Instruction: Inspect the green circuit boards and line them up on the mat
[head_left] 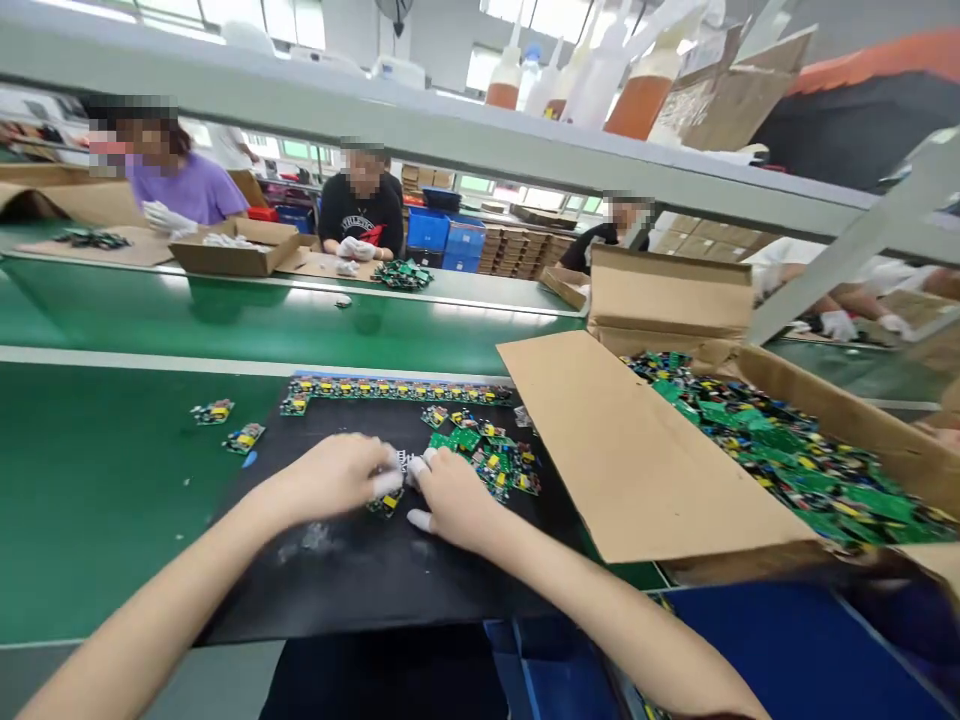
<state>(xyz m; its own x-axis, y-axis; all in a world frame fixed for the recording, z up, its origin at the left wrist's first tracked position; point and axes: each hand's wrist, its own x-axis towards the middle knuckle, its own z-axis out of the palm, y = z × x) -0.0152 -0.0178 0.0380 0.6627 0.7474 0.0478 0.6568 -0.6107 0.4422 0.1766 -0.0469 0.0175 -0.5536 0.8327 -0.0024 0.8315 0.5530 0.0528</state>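
Observation:
My left hand is over the black mat, its fingers curled and partly blurred, with white covers on the tips. A small circuit board with a yellow part shows at its thumb, and the fingers seem closed on it. Close by on the right, my right hand has bent fingers in white fingertip covers; whatever lies between them is hidden. A loose pile of circuit boards sits just beyond that hand. Along the mat's far edge runs a neat row of circuit boards.
Two circuit boards lie left of the mat on the green surface. At right stands an open cardboard box full of boards, its flap reaching the mat. A shelf with bottles crosses above. Several people work across the line.

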